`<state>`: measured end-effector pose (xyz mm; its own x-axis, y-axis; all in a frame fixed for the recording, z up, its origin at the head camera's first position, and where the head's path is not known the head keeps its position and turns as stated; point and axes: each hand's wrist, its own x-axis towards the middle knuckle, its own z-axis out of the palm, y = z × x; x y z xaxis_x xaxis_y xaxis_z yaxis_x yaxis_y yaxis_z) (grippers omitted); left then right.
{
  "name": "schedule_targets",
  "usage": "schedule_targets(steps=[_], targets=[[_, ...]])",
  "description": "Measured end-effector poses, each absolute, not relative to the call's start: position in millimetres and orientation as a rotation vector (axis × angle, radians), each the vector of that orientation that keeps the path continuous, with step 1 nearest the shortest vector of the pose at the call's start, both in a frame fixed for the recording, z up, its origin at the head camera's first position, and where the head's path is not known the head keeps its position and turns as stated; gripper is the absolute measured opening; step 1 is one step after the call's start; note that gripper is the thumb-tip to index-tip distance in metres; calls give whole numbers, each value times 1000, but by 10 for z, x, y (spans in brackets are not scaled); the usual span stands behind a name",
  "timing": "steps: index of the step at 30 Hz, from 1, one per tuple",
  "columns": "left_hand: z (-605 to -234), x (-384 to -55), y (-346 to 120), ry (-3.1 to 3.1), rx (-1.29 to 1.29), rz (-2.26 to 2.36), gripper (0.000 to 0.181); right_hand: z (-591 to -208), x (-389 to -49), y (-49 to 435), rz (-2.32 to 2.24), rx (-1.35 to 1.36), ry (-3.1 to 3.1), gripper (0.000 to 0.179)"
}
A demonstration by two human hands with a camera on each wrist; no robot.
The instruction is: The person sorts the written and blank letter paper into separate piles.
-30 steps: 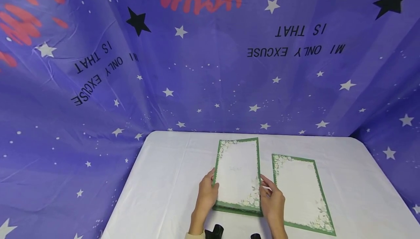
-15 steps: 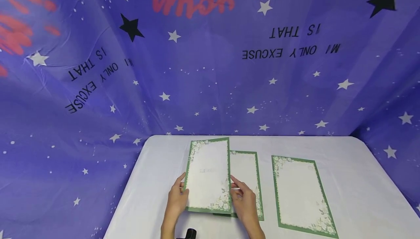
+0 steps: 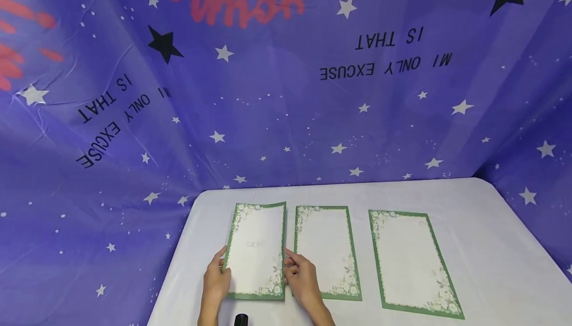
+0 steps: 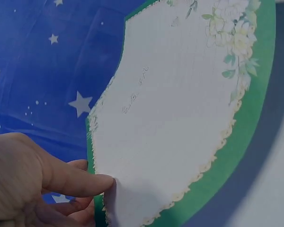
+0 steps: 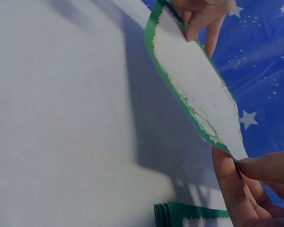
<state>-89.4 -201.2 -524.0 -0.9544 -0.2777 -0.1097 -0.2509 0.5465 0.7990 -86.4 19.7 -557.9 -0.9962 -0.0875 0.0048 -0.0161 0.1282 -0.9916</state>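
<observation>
Between both hands is a sheet of decorative paper (image 3: 252,266) with a green border, printed white flowers in the corners and faint handwriting. My left hand (image 3: 216,281) pinches its left edge, thumb on the printed face, as the left wrist view shows at the thumb (image 4: 97,183). The right hand (image 3: 305,282) pinches the opposite edge between thumb and fingers. In the right wrist view the sheet bows and is raised over the white cloth, casting a shadow. Just right of it lies a matching paper pile (image 3: 323,251), whose layered green edges (image 5: 163,215) show in the right wrist view.
Another matching green-bordered sheet (image 3: 413,261) lies flat farther right. A white cloth covers the table (image 3: 496,266). Purple star-printed fabric (image 3: 286,92) hangs behind and at the sides. A black object (image 3: 241,320) pokes in at the bottom edge.
Both hands have carried the held sheet leftward from over the middle pile and lower toward the table, uncovering the pile. The far-right sheet stays in place on the table.
</observation>
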Motion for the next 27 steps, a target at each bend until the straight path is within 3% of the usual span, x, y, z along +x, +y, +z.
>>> schedule_targets(steps=[8, 27], targets=[[-5283, -969, -2055, -2729, 499, -1414, 67, -5647, -969, 65, -1965, -212, 2395, 50], [-5468, -1067, -2144, -2806, 594, -1365, 76, -5735, -1086, 7, -1850, -175, 2402, 45]])
